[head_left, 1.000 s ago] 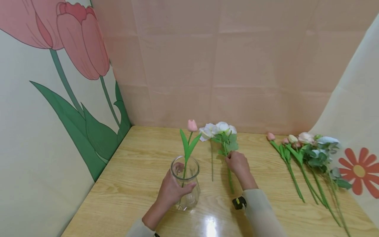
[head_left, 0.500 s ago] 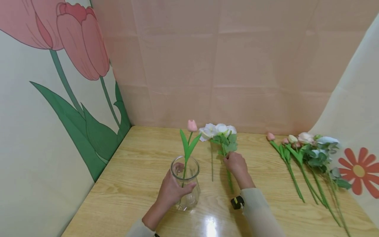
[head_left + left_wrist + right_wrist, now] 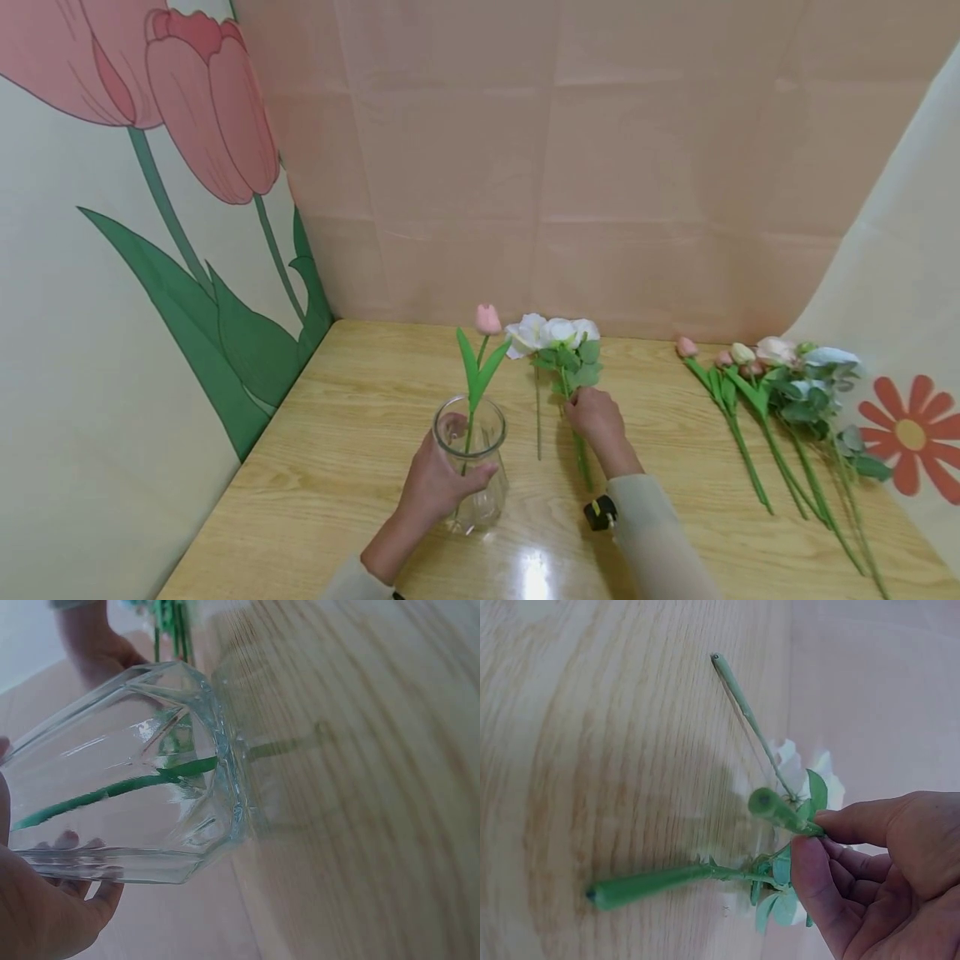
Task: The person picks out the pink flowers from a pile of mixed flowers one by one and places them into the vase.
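Note:
My left hand (image 3: 435, 482) holds a clear glass vase (image 3: 486, 502) near its neck, fingers and thumb around it. One pink tulip (image 3: 487, 320) with green leaves stands in the vase; in the left wrist view its stem (image 3: 105, 793) shows through the glass. To the right of the vase, my right hand (image 3: 598, 421) pinches the green stem (image 3: 780, 814) of a white flower (image 3: 559, 332) between thumb and forefinger. Beside that stem, another thick green stem (image 3: 649, 887) and a thinner one (image 3: 742, 701) lie on the table, their white blooms bunched together.
Several more flowers lie along the right side of the wooden table (image 3: 360, 392), among them a pink tulip (image 3: 686, 347) and a pale blue flower (image 3: 828, 357) with leaves. A pink cloth backdrop (image 3: 450, 208) hangs behind the table.
My right hand has shifted slightly left and toward me with the pinched stem, and the white bloom has moved a little the same way. The left hand and vase stay put.

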Demonstrator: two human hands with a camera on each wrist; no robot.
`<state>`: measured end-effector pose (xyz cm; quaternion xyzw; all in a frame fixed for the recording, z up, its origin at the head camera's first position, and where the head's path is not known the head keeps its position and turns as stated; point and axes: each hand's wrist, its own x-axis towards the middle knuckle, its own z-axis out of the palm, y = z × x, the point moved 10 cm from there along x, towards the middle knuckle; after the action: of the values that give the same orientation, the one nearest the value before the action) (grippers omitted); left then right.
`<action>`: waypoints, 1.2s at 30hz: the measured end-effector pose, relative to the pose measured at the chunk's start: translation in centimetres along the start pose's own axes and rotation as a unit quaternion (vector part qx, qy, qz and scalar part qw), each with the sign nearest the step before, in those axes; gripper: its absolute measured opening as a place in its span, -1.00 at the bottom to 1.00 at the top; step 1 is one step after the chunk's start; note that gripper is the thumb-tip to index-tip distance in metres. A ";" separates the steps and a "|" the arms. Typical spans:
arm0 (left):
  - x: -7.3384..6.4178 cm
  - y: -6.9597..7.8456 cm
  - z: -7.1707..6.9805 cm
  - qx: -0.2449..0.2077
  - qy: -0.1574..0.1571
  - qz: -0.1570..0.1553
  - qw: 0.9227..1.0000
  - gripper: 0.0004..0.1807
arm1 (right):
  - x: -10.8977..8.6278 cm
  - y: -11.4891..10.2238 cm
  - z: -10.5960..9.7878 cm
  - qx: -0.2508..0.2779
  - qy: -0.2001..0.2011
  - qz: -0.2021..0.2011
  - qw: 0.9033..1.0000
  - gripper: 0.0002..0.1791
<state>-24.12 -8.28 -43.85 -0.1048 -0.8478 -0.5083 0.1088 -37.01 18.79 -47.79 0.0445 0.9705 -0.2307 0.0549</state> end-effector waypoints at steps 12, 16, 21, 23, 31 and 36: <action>0.0 -0.2 0.0 0.000 0.000 -0.011 1.000 -0.11 | 0.2 -0.1 0.5 0.007 -0.005 -0.008 1.000 -0.56; 0.0 -0.2 0.1 0.003 -0.001 -0.006 1.000 -0.11 | 0.1 -0.2 0.5 0.005 -0.005 -0.011 1.000 -0.55; 0.0 -0.1 0.1 0.003 -0.003 -0.005 1.000 -0.11 | 0.0 -0.2 0.6 -0.002 -0.004 -0.018 1.000 -0.58; -0.1 0.0 0.1 0.001 -0.003 -0.003 1.000 -0.11 | 0.0 -0.3 0.6 -0.001 -0.004 -0.018 1.000 -0.60; -0.1 0.1 0.1 0.005 -0.001 0.004 1.000 -0.11 | -0.3 -0.3 0.5 -0.001 -0.005 -0.023 1.000 -0.60; -0.1 -0.1 0.0 0.004 0.001 -0.004 1.000 -0.11 | -0.4 -0.2 0.4 -0.001 -0.003 -0.024 1.000 -0.54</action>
<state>-24.06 -8.28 -43.95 -0.1004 -0.8500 -0.5056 0.1083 -36.61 18.39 -48.00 0.0206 0.9712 -0.2316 0.0527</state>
